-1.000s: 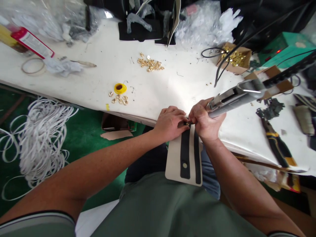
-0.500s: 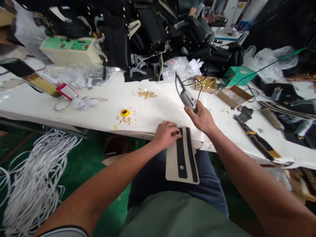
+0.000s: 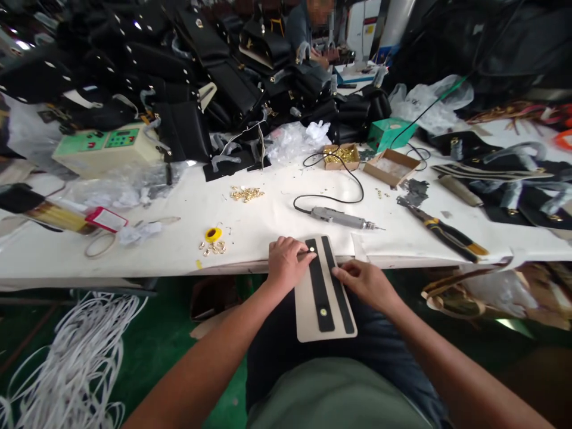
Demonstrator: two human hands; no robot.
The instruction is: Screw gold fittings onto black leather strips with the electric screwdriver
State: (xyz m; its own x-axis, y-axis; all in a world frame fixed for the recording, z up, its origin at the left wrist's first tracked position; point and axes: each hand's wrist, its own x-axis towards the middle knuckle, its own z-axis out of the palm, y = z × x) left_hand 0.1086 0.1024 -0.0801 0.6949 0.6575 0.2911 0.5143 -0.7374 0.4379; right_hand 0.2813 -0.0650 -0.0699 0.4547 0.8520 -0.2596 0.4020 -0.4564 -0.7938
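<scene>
A flat beige bag panel [image 3: 307, 322] with two black strips on it lies across my lap and against the table's front edge. Pale metal studs show near both ends of the left strip. My left hand [image 3: 286, 262] grips the panel's upper left side, thumb by the upper stud. On the right edge, my right hand [image 3: 367, 285] pinches the panel between thumb and curled fingers. An electric screwdriver [image 3: 339, 217], grey and corded, lies on the white tabletop beyond the panel, its bit pointing right.
Gold hardware pieces [image 3: 246, 194] and a yellow ring-shaped spool [image 3: 213, 233] sit left. Pliers [image 3: 447, 235], a box of brass parts [image 3: 342, 156] and an open carton [image 3: 391, 168] lie right. Black bags [image 3: 232, 83] pile behind; a person [image 3: 306, 30] is farther back. White cord [image 3: 75, 357] heaps on the floor.
My right hand has put the electric screwdriver down on the table and come to the panel's right edge. My left hand stays on the panel. The view has shifted right.
</scene>
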